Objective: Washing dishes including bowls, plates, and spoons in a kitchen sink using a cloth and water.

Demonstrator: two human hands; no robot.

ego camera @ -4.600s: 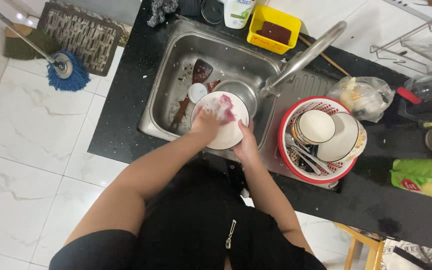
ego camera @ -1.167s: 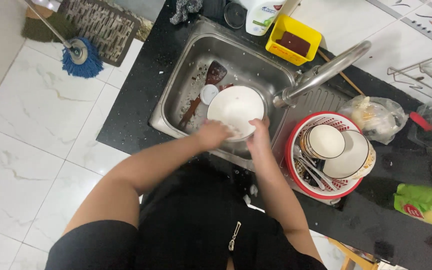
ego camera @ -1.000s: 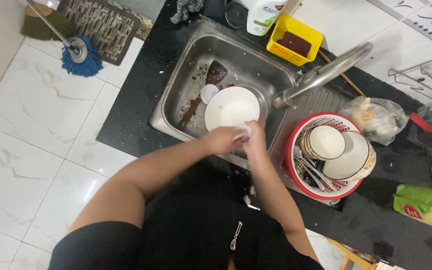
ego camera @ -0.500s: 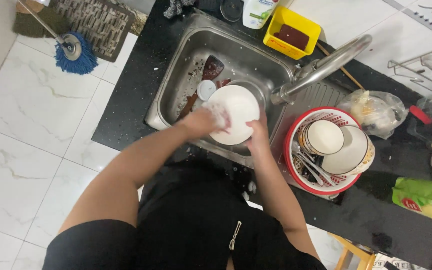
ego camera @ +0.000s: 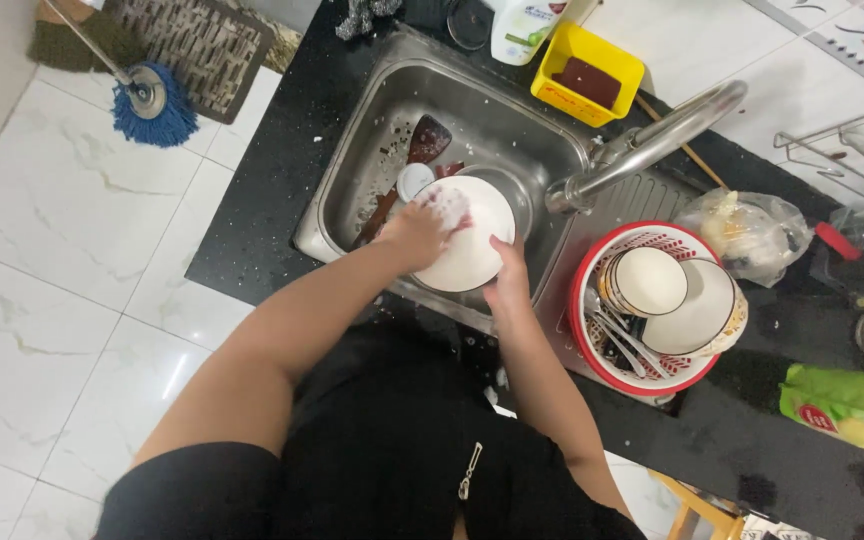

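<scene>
I hold a round white plate (ego camera: 472,255) over the near part of a steel sink (ego camera: 482,110). My right hand (ego camera: 508,280) grips its lower right rim. My left hand (ego camera: 422,228) lies on the plate's face, closed on something soapy and pale that I cannot make out clearly, with foam around the fingers. Under the plate in the basin lie a small white lid or cup (ego camera: 414,181) and a dark brown wooden utensil (ego camera: 420,150).
A chrome tap (ego camera: 652,140) reaches over the sink. A red and white basket (ego camera: 592,345) on the right holds bowls and cutlery. Behind are a yellow tub (ego camera: 558,82), a soap bottle (ego camera: 522,25), a plastic bag (ego camera: 747,230). A blue mop (ego camera: 152,110) lies on the floor.
My left hand has slid from the plate's lower edge up across its face towards the top. The right hand keeps its hold on the rim. The view has shifted slightly.
</scene>
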